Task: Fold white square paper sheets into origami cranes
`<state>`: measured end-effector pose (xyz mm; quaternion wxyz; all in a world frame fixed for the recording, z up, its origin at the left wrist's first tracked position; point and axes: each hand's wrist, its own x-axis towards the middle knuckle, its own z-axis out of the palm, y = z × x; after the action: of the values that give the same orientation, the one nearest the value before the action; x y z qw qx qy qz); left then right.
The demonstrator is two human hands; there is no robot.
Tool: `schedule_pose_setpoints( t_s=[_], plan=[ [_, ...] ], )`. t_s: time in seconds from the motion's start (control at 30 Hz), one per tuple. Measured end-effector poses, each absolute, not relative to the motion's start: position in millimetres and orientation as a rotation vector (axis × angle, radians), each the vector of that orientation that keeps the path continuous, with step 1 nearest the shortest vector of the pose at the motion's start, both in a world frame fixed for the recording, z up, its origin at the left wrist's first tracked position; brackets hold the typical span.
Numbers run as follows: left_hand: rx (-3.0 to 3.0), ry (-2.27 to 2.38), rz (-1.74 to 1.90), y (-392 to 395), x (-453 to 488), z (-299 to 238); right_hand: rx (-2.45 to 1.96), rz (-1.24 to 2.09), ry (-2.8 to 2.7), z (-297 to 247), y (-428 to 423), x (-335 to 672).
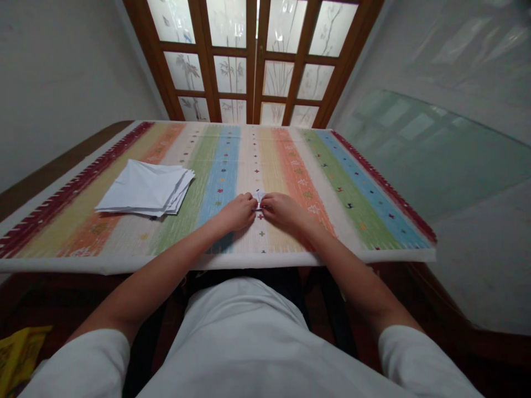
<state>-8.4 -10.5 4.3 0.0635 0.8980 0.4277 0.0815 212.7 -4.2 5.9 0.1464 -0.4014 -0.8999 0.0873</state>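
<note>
Close together near the middle of the table, both my hands pinch one small piece of folded white paper (260, 197). My left hand (243, 211) grips its left side with fingers bent inward. On the opposite side, my right hand (281, 209) has thumb and fingertips closed on the paper. Most of the piece is hidden behind my fingers, so its exact shape cannot be made out. To the left of my left hand lies a loose stack of white paper sheets (143, 187), its edges uneven.
A striped, colourful tablecloth (298, 160) covers the table, whose white front edge (166, 262) runs just before my body. Wood-framed glass doors (249, 61) stand beyond the far edge. A glass panel (423, 160) is at the right wall. Something yellow (20, 354) sits low at left.
</note>
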Motion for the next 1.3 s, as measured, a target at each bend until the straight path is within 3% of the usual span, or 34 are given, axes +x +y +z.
schedule_pose_setpoints(
  t_s=[0.27,0.53,1.3],
  plan=[
    [2.510,1.276,0.433,2.8,-26.0,2.4,-1.203,0.616,-2.218,-10.3,9.8,219.1],
    [2.434,1.298,0.682,11.5,-28.3,-19.1,-1.238,0.429,-2.257,-12.6,19.1,213.6],
    [2.441,1.330,0.698,10.4,-29.4,-18.9,-0.953,0.593,-2.364,-13.1,38.5,220.2]
  ],
)
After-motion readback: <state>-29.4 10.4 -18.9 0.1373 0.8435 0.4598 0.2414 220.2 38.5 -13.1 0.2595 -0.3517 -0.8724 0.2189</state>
